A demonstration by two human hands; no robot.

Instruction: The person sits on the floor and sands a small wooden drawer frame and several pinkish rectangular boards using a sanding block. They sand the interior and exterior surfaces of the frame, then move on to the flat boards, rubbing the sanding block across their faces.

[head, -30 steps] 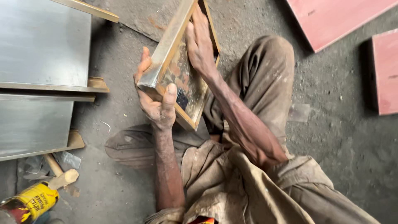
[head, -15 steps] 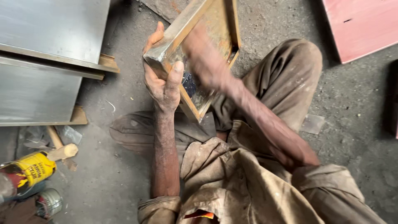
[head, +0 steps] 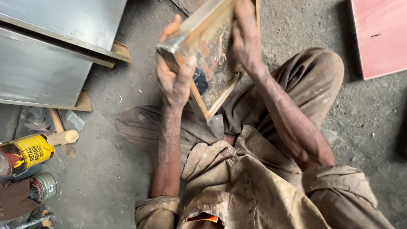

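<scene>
Left hand (head: 174, 78) curls tight round the near corner of a wooden frame panel (head: 212, 55), thumb over its edge; right hand (head: 246, 36) lies flat, fingers extended, on its stained face. Frame held above the lap, long axis running up-right. Gray concrete floor (head: 106, 169); steel sheets (head: 46, 55) at left, yellow adhesive tin (head: 25, 152) nr bottom-left, pink board (head: 381, 34) right.

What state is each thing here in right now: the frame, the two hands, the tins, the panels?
Rectangular wooden frame with a stained panel: held up off the floor, tilted.
Left hand: closed in a grip on the frame's near corner.
Right hand: pressed flat on the panel.
Yellow metal tin: lying on its side.
Small silver tin: lying on its side.
Grey metal-faced panels: resting on wooden blocks.
Pink board: flat on the floor.
</scene>
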